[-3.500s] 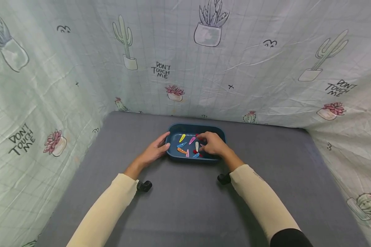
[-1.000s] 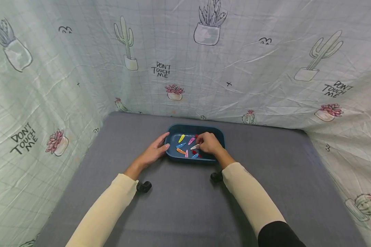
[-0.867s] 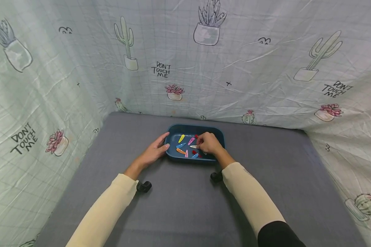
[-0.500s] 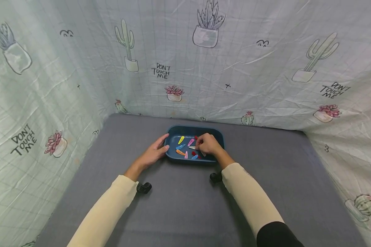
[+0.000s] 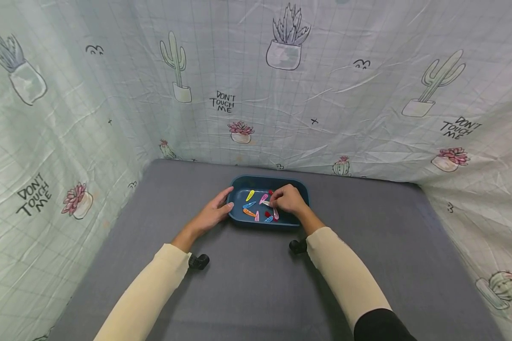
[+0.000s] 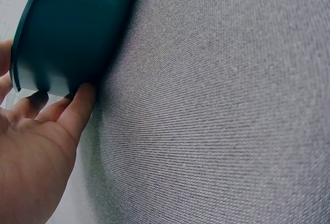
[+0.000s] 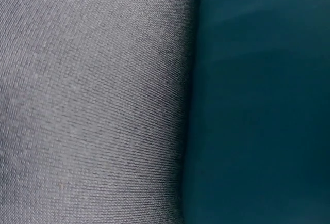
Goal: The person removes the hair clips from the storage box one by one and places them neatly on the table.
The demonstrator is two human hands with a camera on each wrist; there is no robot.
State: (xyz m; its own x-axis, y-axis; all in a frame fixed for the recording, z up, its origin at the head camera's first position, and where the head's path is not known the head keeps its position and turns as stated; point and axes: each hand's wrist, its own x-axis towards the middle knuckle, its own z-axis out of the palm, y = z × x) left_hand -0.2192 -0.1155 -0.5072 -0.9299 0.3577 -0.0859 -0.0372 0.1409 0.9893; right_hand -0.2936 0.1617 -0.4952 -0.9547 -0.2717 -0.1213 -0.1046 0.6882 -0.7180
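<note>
The bare right hand (image 5: 288, 199) hides 1 end of the slim white clip (image 5: 265, 202). At 6 o'clock in the dark-blue rectangular tray (image 5: 260, 182), a small red piece (image 5: 267, 214) is indistinct; the left wrist view crops the tray at 12 o'clock.

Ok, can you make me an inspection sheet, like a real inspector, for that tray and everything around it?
Surface: grey cloth, finely textured.
Job's things: dark blue tray with small hair clips inside, including yellow, orange, blue and pink ones.
Clutter: nothing seen.
Left grip: a bare hand, thumb and fingers spread, touching the tray's left end.
Right grip: a bare hand, pinching a pale clip over the tray.
Cables: nothing seen.
Surroundings: wrinkled fabric printed with potted plants and "DON'T TOUCH ME".
</note>
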